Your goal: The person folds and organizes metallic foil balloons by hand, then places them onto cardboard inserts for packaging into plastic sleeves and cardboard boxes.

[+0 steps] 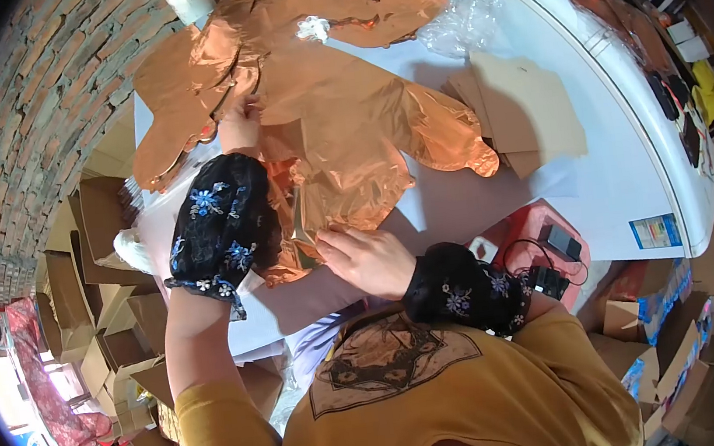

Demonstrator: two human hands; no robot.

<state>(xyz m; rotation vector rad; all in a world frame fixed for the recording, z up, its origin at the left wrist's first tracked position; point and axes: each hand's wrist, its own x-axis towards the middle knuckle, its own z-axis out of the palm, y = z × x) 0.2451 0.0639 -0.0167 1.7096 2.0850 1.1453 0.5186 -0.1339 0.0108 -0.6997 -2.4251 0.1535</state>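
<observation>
Flat, shiny copper-coloured foil balloons (322, 112), apparently uninflated, lie overlapping on the white table. My left hand (240, 123) reaches over the left part of the foil, its fingers closed at a fold and partly hidden by the wrist. Near the table's front edge, my right hand (366, 260) has thumb and fingers pressed together on the crumpled lower edge of the foil. A turned-up flap between the hands shows a paler gold side. A crumpled white scrap (313, 29) rests on the foil farther back.
Flat brown cardboard pieces (529, 106) and clear plastic wrap (466, 17) lie right of the foil. A pink stool (542, 224) carries a black adapter with a cable (560, 242). Open cartons (102, 226) crowd the left; more boxes stand at right. A brick wall (36, 110) rises at left.
</observation>
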